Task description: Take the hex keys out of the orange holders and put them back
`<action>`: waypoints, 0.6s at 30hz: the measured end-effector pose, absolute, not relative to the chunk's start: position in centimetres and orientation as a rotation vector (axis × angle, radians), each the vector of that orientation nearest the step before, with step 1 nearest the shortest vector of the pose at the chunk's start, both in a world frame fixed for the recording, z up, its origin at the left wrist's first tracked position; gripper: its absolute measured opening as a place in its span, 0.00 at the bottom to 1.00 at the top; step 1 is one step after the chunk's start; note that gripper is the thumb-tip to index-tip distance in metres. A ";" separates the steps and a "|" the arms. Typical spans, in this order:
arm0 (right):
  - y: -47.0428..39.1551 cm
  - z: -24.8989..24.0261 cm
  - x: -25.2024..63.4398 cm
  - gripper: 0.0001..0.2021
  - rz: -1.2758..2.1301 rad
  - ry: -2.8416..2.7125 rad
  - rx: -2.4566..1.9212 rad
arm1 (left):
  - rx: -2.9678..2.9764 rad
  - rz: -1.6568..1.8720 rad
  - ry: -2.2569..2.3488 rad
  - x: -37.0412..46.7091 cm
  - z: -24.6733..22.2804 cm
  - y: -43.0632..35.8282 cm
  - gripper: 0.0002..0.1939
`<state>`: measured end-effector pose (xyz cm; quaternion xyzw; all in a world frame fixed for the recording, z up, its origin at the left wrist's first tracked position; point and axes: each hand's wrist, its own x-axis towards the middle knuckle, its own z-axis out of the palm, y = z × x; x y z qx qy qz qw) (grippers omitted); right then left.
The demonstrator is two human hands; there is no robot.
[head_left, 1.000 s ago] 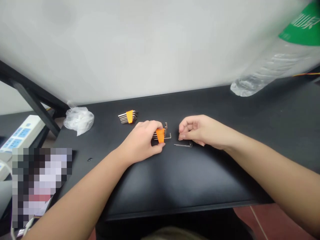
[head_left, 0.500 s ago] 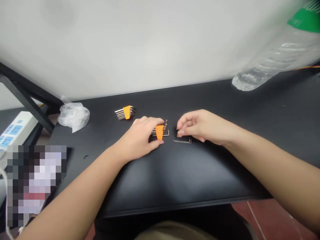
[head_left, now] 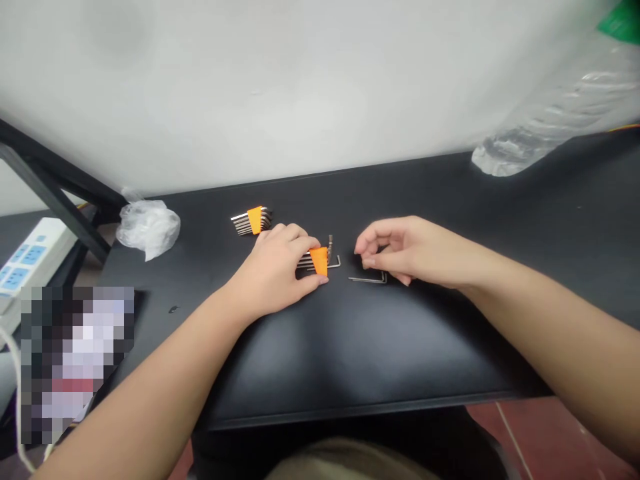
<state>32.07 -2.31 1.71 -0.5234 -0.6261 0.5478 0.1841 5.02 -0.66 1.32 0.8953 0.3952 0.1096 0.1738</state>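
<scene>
My left hand (head_left: pixel 277 273) is closed around an orange hex key holder (head_left: pixel 319 261) with several metal hex keys in it, low over the black table. Thumb and fingers grip it from the left, covering part of the keys. A loose hex key (head_left: pixel 330 266) lies beside the holder, its short bent end pointing up. To the right, my right hand (head_left: pixel 393 247) is loosely curled, thumb and index fingertips slightly apart with nothing visible between them. Just below its fingers lie loose thin hex keys (head_left: pixel 367 280). A second orange holder with hex keys (head_left: pixel 255 220) rests behind my left hand.
A crumpled clear plastic bag (head_left: pixel 149 228) sits at the table's back left. A large clear plastic bottle (head_left: pixel 540 127) stands at the back right by the wall. Far left are a white power strip (head_left: pixel 30 257) and a pixelated item (head_left: pixel 83 357). A small dark scrap (head_left: pixel 173 309) lies nearby.
The view has shifted slightly. My right thumb has moved a little to the right, away from the index fingertip. My left hand keeps its grip on the hex key holder.
</scene>
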 end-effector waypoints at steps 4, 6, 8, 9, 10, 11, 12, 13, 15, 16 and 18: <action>-3.1 2.6 32.1 0.03 1.051 -2.350 -1.408 | 2.448 0.328 1.154 5.2 1.2 -0.5 0.20; -3.4 2.7 32.0 0.03 0.919 -2.498 -1.376 | 2.384 0.331 1.168 5.3 1.2 -0.4 0.19; -3.7 2.6 31.8 0.04 0.884 -2.559 -1.394 | 2.288 0.354 1.158 5.3 1.2 -0.4 0.19; -3.8 2.6 31.7 0.04 0.874 -2.570 -1.416 | 2.226 0.377 1.145 5.3 1.2 -0.3 0.18; -3.9 2.5 31.5 0.03 0.865 -2.575 -1.440 | 2.160 0.408 1.128 5.2 1.1 -0.3 0.16; -4.0 2.5 31.4 0.03 0.862 -2.577 -1.461 | 2.094 0.443 1.108 5.2 1.0 -0.3 0.14; -4.1 2.5 31.3 0.03 0.866 -2.578 -1.477 | 2.030 0.482 1.088 5.1 1.0 -0.4 0.12; -4.1 2.5 31.2 0.03 0.870 -2.578 -1.489 | 1.969 0.522 1.067 5.1 0.9 -0.4 0.10; -4.2 2.5 31.1 0.03 0.881 -2.581 -1.494 | 1.843 0.610 1.009 5.2 0.8 -0.5 0.09; -4.2 2.6 31.1 0.03 0.883 -2.581 -1.489 | 1.771 0.651 0.976 5.3 0.8 -0.5 0.09; -4.1 2.6 31.2 0.01 0.861 -2.572 -1.476 | 1.617 0.710 0.919 5.4 0.8 -0.5 0.13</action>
